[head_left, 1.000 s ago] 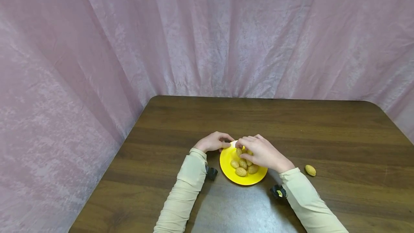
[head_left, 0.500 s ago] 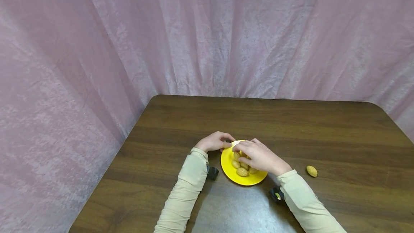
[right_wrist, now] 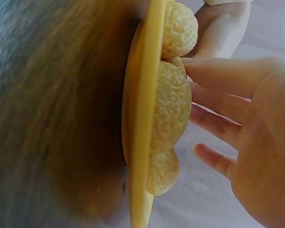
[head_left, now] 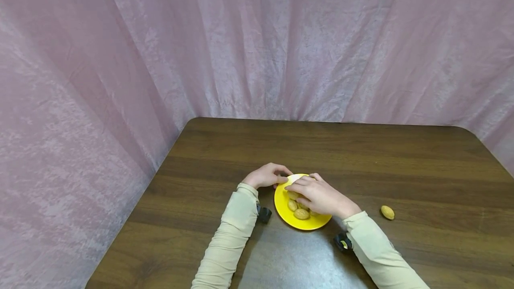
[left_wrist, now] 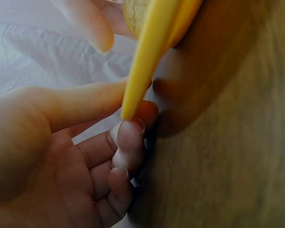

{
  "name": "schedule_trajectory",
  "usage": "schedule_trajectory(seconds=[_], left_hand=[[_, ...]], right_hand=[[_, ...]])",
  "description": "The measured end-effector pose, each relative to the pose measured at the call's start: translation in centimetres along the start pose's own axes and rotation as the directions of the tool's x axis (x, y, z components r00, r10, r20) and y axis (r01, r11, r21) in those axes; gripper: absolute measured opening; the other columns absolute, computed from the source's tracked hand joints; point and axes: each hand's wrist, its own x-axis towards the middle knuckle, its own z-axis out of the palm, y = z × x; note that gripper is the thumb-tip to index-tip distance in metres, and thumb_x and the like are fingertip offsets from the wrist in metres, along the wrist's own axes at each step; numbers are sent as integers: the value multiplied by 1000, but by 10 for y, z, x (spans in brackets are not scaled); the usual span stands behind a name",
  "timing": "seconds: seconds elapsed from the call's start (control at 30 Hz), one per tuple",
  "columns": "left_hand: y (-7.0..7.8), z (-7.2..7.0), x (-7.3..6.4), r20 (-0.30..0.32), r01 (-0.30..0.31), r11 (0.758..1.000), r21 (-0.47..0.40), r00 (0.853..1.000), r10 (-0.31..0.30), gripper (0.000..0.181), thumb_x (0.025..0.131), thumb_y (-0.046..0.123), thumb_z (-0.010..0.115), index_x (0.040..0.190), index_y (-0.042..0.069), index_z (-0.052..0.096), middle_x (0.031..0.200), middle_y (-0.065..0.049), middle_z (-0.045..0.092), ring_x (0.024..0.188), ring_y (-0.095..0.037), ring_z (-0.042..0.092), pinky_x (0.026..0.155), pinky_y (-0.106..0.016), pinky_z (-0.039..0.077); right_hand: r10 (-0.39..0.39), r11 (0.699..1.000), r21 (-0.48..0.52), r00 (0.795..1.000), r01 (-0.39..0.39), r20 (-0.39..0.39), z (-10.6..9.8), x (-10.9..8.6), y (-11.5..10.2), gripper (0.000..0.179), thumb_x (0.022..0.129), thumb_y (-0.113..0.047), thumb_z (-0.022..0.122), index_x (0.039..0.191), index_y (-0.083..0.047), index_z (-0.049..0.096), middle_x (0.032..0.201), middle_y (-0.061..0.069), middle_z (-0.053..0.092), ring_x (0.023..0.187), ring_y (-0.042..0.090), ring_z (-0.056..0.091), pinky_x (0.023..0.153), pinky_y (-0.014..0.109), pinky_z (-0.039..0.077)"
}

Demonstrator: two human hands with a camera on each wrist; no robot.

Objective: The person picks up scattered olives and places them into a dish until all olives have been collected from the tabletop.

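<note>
A yellow plate point(head_left: 283, 212) lies on the table and bears several oval, wrinkled, tan walnut-like nuts point(head_left: 301, 214). At its far left rim my left hand point(head_left: 265, 175) pinches the edge, the thumb on top and fingers beneath, as the left wrist view shows with the plate rim point(left_wrist: 145, 61). My right hand point(head_left: 321, 196) is spread over the pile and hides part of it. Seen from the right wrist, its straight fingers point(right_wrist: 213, 121) touch or nearly touch the nuts point(right_wrist: 173, 109), without curling round one.
One more such nut point(head_left: 387, 212) lies alone on the brown wooden table point(head_left: 433, 173), right of the plate. Black wrist cameras point(head_left: 263, 214) sit under both sleeves. A pink curtain point(head_left: 257, 48) hangs behind the table and along its left side.
My right hand has shifted slightly left and lower over the pile, its fingers now flatter and covering more nuts. My left hand keeps its place at the rim.
</note>
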Motion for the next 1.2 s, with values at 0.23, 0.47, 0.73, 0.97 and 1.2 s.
schedule_trajectory(seconds=[0.23,0.47,0.73,0.97,1.2], left_hand=[[0,4,1,-21,24,1000,-10,999,-24,28,96,14,59,122,11,66,86,-5,62,65,-14,52,62,-22,44],[-2,4,3,-20,21,1000,-8,1000,-22,28,96,14,58,122,11,66,85,-4,61,63,-13,52,62,-22,44],[-2,4,5,-29,30,999,-18,999,-30,27,96,15,59,121,12,67,92,-6,66,63,-13,52,61,-22,45],[-1,4,4,-32,32,999,-12,999,-32,27,96,16,59,122,13,67,94,-7,66,64,-14,52,62,-22,45],[0,4,4,-31,27,1000,-2,999,-27,27,97,16,59,122,13,67,92,-6,66,64,-14,53,62,-22,45]], right_hand=[[-17,1000,21,1000,18,-12,-2,-2,0,31,91,-11,65,122,-12,65,124,0,67,122,29,57,96,49,39],[8,1000,-7,998,-8,-59,-20,-8,8,30,89,-9,67,119,-11,66,117,3,68,114,24,60,95,46,40],[118,993,-9,987,-120,-109,-59,-36,30,31,88,-5,67,118,-13,67,115,2,69,109,25,62,90,47,41],[196,981,14,975,-195,-106,-89,-69,49,31,87,-5,68,118,-10,65,116,8,67,108,31,63,90,51,48],[289,957,61,953,-285,-85,-106,-95,63,34,88,-6,67,121,-7,62,120,13,64,113,36,60,90,51,49]])
